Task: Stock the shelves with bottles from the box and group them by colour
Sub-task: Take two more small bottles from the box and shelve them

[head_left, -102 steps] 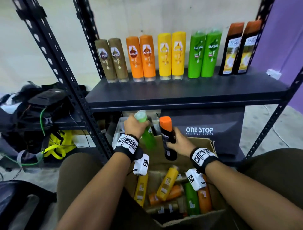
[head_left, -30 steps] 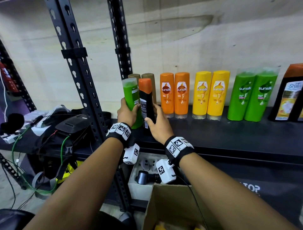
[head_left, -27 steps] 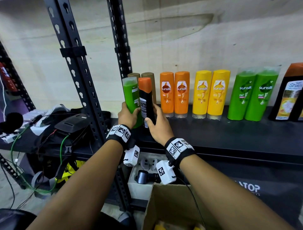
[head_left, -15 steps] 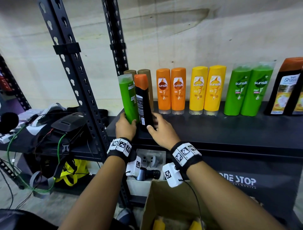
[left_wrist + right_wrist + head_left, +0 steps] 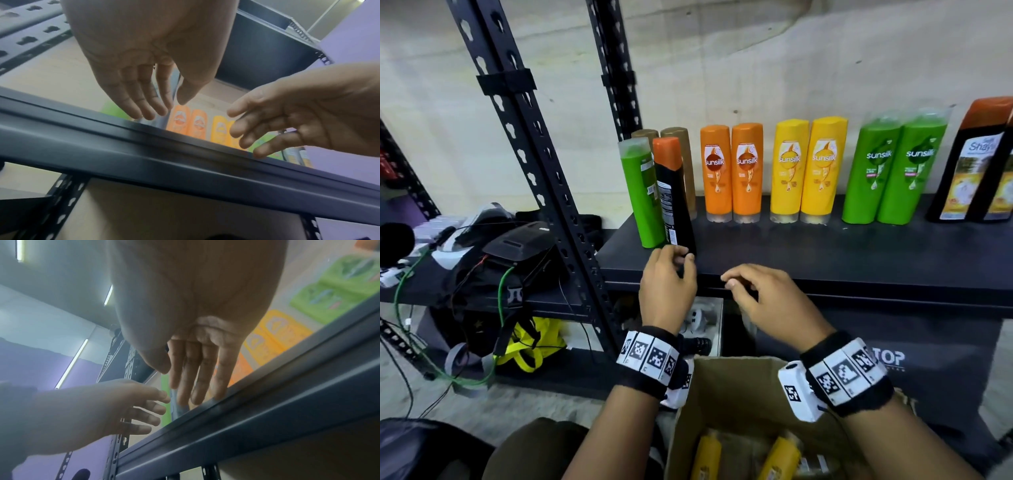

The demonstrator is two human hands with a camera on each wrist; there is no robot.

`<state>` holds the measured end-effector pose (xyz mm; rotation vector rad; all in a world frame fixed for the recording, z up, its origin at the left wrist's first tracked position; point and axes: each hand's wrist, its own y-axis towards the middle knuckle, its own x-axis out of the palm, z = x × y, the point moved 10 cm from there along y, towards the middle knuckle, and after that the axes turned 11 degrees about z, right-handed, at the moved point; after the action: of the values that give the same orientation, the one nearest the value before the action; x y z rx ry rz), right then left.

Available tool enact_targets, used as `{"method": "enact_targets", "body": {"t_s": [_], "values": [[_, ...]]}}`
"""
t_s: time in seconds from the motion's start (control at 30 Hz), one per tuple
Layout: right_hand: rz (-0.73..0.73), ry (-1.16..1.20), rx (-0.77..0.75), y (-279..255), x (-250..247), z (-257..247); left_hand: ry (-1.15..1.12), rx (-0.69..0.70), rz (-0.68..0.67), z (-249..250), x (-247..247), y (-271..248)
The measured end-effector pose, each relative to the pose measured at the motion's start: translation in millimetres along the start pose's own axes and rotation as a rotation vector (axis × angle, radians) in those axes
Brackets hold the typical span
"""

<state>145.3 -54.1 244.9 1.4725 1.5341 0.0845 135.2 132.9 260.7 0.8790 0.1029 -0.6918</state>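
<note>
Two brown bottles stood mostly hidden behind the green bottle and black bottle. The black bottle's base was covered by the left hand. Rightmost black bottles were cut by the frame edge. Box contents only partly visible. Both wrist views blurred; labels unreadable.

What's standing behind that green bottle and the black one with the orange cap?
Two brown bottles stand behind the green bottle and black orange-capped bottle. Only their caps and one side show; their labels are covered.
</note>
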Motion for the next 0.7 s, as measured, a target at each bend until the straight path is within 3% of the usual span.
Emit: {"method": "enact_targets", "body": {"t_s": [0.13, 0.3, 0.4, 0.53, 0.7], "values": [[-0.209, -0.189, 0.091, -30, 0, 31, 0.032, -0.005, -0.132, 9, 26, -31], [-0.490, -0.192, 0.385, -97, 20, 83, 0.103, -0.020, -0.347, -2, 69, -96], [-0.570, -0.230, 0.491, -133, 33, 107, 0.232, -0.085, -0.588, -25, 101, -146], [-0.663, -0.318, 0.576, -170, 44, 132, 0.482, -0.021, -0.958, -53, 135, -216], [-0.779, -0.407, 0.673, -220, 58, 161, 0.583, -0.007, -1.191, -84, 146, -281]]}}
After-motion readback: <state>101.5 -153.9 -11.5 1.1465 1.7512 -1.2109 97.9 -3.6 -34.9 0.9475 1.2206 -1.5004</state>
